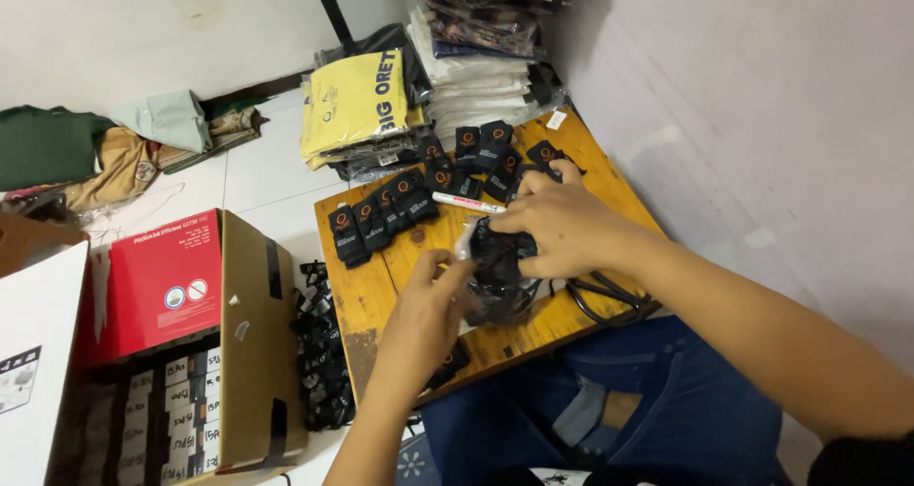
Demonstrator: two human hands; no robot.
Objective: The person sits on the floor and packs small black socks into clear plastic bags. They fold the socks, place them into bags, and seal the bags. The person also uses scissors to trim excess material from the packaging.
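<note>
Both hands met over the middle of a small wooden tabletop [609, 177], working on a clear plastic bag [497, 281] stuffed with small black tags. The left hand [433, 300] pinched the bag's near edge between thumb and fingers, apparently to keep the thin film taut, while the right hand [562, 224] curled over the top with its fingers closed on the bag's upper part, which looked like a way to keep the mouth steady and the contents from spilling. The bag sat just in front of the person's blue-jeaned lap [666, 400], resting on the tabletop near its front edge. It looked glossy and crumpled, dark from the black pieces inside, with a pale fold of plastic sticking up at the left. A white marker pen [466, 202] lay just behind the bag, within easy reach. Further back a curved row of black tags [419, 196] with orange marks stood laid out side by side, perhaps sorted for counting. A black cord [605, 296] looped at the right edge. On the floor at the left, more black tags lay in a loose pile [319, 353] beside an open cardboard box [252, 343] with a red flap, and folded clothes in plastic were stacked [476, 77] behind the tabletop.
</note>
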